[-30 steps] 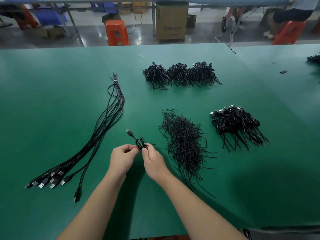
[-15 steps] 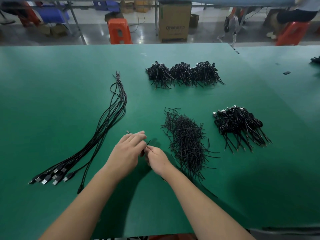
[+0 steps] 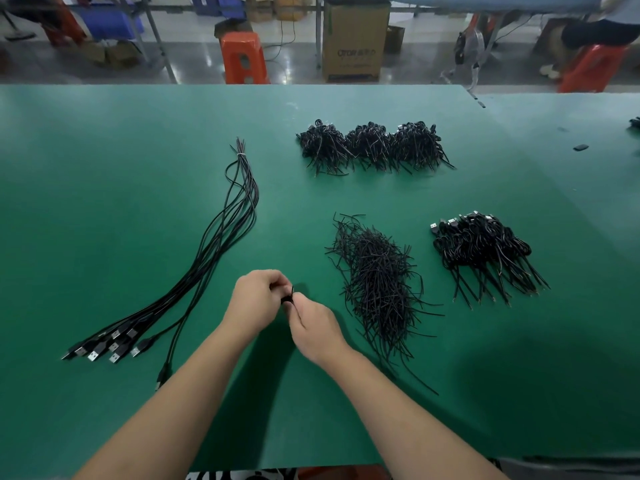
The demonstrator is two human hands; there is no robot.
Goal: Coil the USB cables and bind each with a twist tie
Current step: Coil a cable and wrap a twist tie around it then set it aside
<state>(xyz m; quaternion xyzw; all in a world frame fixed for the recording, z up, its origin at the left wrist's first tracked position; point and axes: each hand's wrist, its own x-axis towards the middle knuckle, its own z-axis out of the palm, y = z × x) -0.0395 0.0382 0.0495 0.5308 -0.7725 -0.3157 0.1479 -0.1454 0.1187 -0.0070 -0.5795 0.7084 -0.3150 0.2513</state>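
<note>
Head view. The coiled cable (image 3: 287,299) sits between the two hands, low centre of the green table (image 3: 104,202), held just above the surface. Only a small dark knot of it shows; the rest is hidden inside the fingers.

Handling, judged: thin black lead, light, limp, with enough spring to uncoil if released. The twist tie (image 3: 292,291) shows as a short black end poking up at 12 o'clock from the knot; probably wire-cored, so it should keep its twist once turned. Best hold is across the waist of the coil, where all the loops cross, with the tie ends pinched close to the bundle.

Pose: left hand (image 3: 256,301) is curled over the coil from 9 o'clock, knuckles up, fingers wrapped round it. Right hand (image 3: 313,329) comes in from 4 o'clock, thumb and forefinger pinching at the tie. The hands are together, touching at the bundle; both forearms converge from the bottom edge.

Surroundings: straight uncoiled cables (image 3: 214,258) at 9–10 o'clock of the hands, loose tie pile (image 3: 377,278) at 3 o'clock, finished bundles (image 3: 481,251) beyond it, three more heaps (image 3: 372,147) at 1 o'clock.
</note>
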